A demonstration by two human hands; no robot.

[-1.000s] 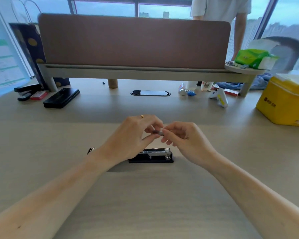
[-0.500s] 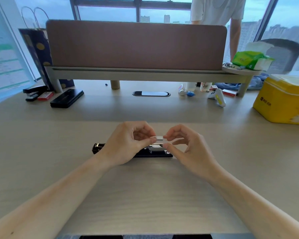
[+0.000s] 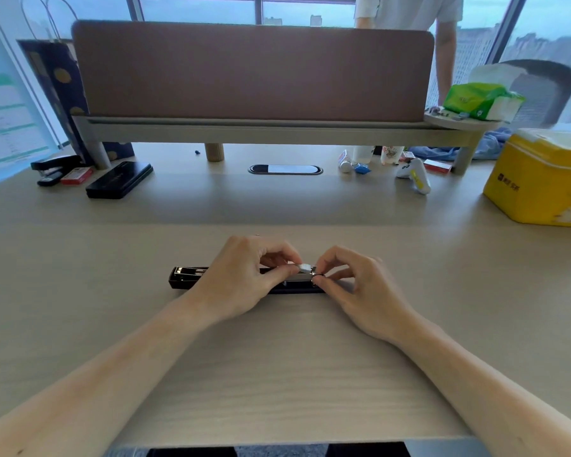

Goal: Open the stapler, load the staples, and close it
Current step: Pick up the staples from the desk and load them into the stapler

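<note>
A black stapler [image 3: 182, 279] lies opened flat on the wooden desk, its metal channel facing up; my hands hide its middle. A short silvery strip of staples [image 3: 304, 267] sits just above the channel's right part. My left hand [image 3: 244, 278] pinches the strip's left end between thumb and forefinger. On the other side, my right hand [image 3: 353, 285] has its fingertips at the strip's right end and at the stapler's right tip. Whether the strip rests in the channel I cannot tell.
A brown divider screen [image 3: 251, 70] on a raised shelf closes the back. A black case [image 3: 119, 179], a second stapler [image 3: 55, 164] and a red box [image 3: 77, 175] lie back left. A yellow tin [image 3: 541, 179] stands right. A person [image 3: 409, 14] stands behind.
Both hands have come down with the staple strip from above the stapler to its metal channel. The view has shifted, so the stapler shows more on the left.
</note>
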